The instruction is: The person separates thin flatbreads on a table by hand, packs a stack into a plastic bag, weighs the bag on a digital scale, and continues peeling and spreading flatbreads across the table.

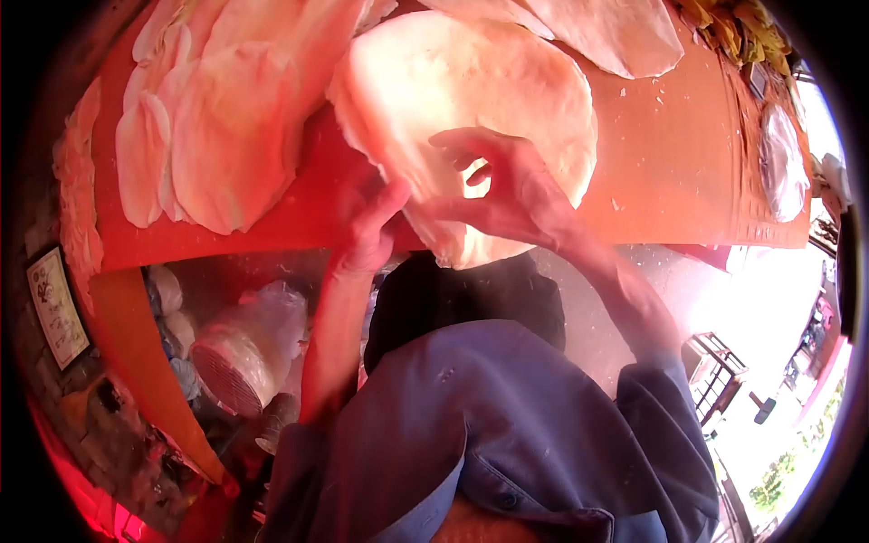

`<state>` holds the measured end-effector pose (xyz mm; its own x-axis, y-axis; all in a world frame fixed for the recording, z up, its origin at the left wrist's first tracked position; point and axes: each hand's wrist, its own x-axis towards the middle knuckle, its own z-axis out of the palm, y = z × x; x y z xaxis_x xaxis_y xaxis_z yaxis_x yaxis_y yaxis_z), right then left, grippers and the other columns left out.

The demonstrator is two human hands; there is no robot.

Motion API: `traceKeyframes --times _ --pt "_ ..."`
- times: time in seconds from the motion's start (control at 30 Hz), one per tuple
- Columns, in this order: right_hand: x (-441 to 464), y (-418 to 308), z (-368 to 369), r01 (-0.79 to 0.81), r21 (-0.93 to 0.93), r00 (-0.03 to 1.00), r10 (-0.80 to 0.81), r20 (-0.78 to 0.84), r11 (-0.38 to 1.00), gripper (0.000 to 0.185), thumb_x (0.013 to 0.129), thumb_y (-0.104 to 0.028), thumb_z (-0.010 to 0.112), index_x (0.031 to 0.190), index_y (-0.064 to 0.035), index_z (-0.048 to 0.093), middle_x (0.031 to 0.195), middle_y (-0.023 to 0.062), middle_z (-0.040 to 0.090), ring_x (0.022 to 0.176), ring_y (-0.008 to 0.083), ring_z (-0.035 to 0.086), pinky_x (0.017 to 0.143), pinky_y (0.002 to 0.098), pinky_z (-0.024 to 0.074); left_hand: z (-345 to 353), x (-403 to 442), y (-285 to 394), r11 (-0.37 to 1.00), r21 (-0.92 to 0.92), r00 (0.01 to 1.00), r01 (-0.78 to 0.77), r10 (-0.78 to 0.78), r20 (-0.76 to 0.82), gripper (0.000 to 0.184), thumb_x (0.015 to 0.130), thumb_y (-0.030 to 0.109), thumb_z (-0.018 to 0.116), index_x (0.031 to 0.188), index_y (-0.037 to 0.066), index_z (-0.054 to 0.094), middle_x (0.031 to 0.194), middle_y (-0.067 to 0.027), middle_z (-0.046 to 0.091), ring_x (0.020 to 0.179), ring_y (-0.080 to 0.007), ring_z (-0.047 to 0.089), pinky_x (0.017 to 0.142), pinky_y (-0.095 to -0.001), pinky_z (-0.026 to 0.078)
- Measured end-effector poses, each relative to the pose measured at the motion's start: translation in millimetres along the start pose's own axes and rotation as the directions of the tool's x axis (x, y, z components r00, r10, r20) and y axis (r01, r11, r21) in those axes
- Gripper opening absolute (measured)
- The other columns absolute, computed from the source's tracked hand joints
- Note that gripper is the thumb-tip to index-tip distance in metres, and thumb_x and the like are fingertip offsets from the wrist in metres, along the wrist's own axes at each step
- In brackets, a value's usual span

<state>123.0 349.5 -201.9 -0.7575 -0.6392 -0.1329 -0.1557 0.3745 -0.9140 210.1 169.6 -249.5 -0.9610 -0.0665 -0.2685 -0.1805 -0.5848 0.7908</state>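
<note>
A large pale, thin sheet (480, 81) with an uneven edge lies in front of me, its near end hanging over the table's front edge. My left hand (369, 226) is at the sheet's left edge, thumb against it; its other fingers are mostly hidden. My right hand (507, 185) is over the lower part of the sheet, with thumb and index finger curved apart and the sheet showing between them. Whether its fingertips touch the surface cannot be made out.
More pale sheets (231, 136) overlap on the left of the orange table (670, 163), and another (615, 32) lies at the back. A clear plastic bag (783, 163) is at the right end. Below left stands a plastic-wrapped bundle (249, 348).
</note>
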Motion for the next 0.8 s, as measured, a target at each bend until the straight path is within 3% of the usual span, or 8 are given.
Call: traceKeyframes --times 0.03,0.07,0.13,0.27,0.3,0.53,0.67,0.8 --pt "0.0 3.3 7.6 -0.055 0.075 0.998 0.057 -0.027 0.996 0.042 0.073 -0.013 0.079 0.110 -0.0005 0.064 0.097 0.0047 0.065 0.089 0.0122 0.060 0.074 0.0288 0.0520 2.8 0.1 2.8 1.000 -0.015 1.000 -0.012 0.012 -0.006 0.052 0.084 0.019 0.068 0.128 0.001 0.047 0.120 -0.0074 0.056 0.112 -0.0196 0.051 0.098 -0.0353 0.039" --pt "-0.8 4.2 7.5 -0.163 0.202 0.986 0.164 0.013 0.966 0.045 0.070 -0.019 0.080 0.108 0.0016 0.065 0.091 0.0138 0.068 0.082 0.0194 0.064 0.073 0.0308 0.0529 -0.4 0.0 2.3 1.000 -0.017 1.000 -0.016 0.016 -0.004 0.052 0.084 0.019 0.068 0.128 0.001 0.047 0.120 -0.0074 0.056 0.112 -0.0196 0.051 0.098 -0.0353 0.039" --pt "-4.4 8.8 7.2 -0.255 0.309 0.967 0.242 0.081 0.916 0.028 0.078 -0.007 0.072 0.104 0.0018 0.066 0.092 0.0062 0.065 0.082 0.0113 0.060 0.073 0.0271 0.0508 -8.4 -1.6 0.0 0.999 -0.032 0.999 -0.018 0.017 -0.030 0.053 0.084 0.019 0.068 0.129 0.001 0.046 0.121 -0.0071 0.055 0.113 -0.0195 0.051 0.097 -0.0353 0.039" --pt "-6.9 10.1 30.0 -0.137 0.245 0.988 0.149 -0.032 0.960 0.031 0.075 -0.014 0.074 0.099 0.0039 0.067 0.084 0.0137 0.069 0.075 0.0170 0.065 0.069 0.0300 0.0527 -9.3 -2.5 2.1 0.999 -0.048 0.999 0.021 -0.024 -0.049 0.052 0.083 0.019 0.069 0.127 0.001 0.049 0.120 -0.0063 0.056 0.112 -0.0186 0.051 0.096 -0.0344 0.040" --pt "-7.7 -3.8 32.0 -0.101 0.122 0.994 0.106 -0.029 0.987 0.030 0.076 -0.016 0.075 0.097 0.0041 0.068 0.081 0.0131 0.069 0.074 0.0168 0.065 0.068 0.0298 0.0527 -10.9 -2.7 2.1 0.997 -0.069 0.999 0.028 -0.031 -0.032 0.047 0.083 0.015 0.064 0.125 0.001 0.050 0.119 -0.0060 0.056 0.111 -0.0183 0.052 0.096 -0.0339 0.040" --pt "-5.7 9.3 27.3 -0.257 0.307 0.962 0.273 -0.012 0.916 0.023 0.079 -0.015 0.071 0.092 0.0034 0.069 0.082 0.0124 0.070 0.076 0.0142 0.065 0.069 0.0286 0.0519 -13.8 -2.7 3.4 0.994 -0.108 0.997 0.029 -0.036 -0.064 0.043 0.081 0.010 0.052 0.123 -0.001 0.050 0.113 -0.0058 0.058 0.104 -0.0181 0.054 0.093 -0.0331 0.041" --pt "-5.1 6.4 37.2 -0.203 0.161 0.959 0.229 -0.168 0.966 0.021 0.080 -0.015 0.069 0.089 0.0044 0.069 0.075 0.0104 0.068 0.071 0.0127 0.063 0.065 0.0283 0.0504 -23.3 -0.1 3.3 0.997 -0.060 0.998 0.041 -0.044 -0.052 0.044 0.082 0.010 0.053 0.125 -0.001 0.048 0.115 -0.0073 0.057 0.105 -0.0178 0.053 0.093 -0.0333 0.042" --pt "-4.7 12.0 42.8 -0.304 0.329 0.952 0.302 0.058 0.894 0.016 0.084 -0.012 0.066 0.084 0.0040 0.066 0.070 0.0034 0.062 0.064 0.0093 0.057 0.058 0.0247 0.0458 -14.8 -2.8 10.0 0.980 -0.144 0.989 0.134 -0.142 -0.048 0.042 0.084 0.011 0.057 0.124 0.000 0.049 0.114 -0.0076 0.057 0.107 -0.0177 0.053 0.093 -0.0323 0.042"
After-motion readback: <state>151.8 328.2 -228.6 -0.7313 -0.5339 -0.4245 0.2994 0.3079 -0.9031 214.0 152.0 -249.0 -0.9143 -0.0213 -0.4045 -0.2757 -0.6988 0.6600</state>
